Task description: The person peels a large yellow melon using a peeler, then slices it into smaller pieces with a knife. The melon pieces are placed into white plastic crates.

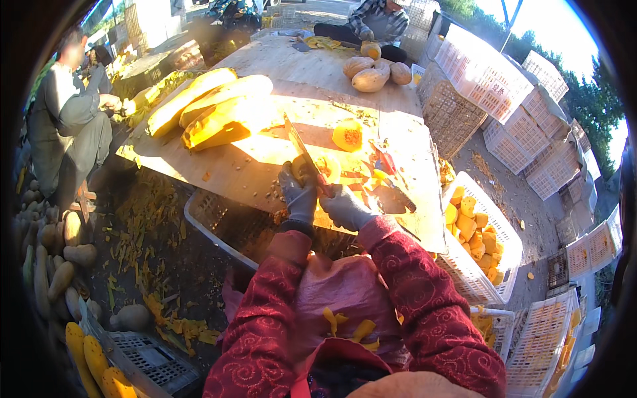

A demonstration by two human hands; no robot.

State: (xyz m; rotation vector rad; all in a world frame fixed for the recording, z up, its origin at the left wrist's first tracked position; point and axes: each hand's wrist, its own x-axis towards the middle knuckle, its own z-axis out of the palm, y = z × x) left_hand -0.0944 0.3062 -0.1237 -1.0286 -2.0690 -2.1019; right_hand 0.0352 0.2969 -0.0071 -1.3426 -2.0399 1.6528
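Hard, low sunlight rakes across the wooden table (265,159), blowing out its pale boards and casting long dark shadows. Fisheye distortion bends the white crates (531,132); the rim falls to black, the foreground slightly soft.

An outdoor farm processing yard: stacked white plastic crates (524,126), squash heaps (56,255), trees (584,93), wooden cutting table (265,159).

Wooden table (259,166); peeled squash halves (212,106), whole squashes (371,73) on it.
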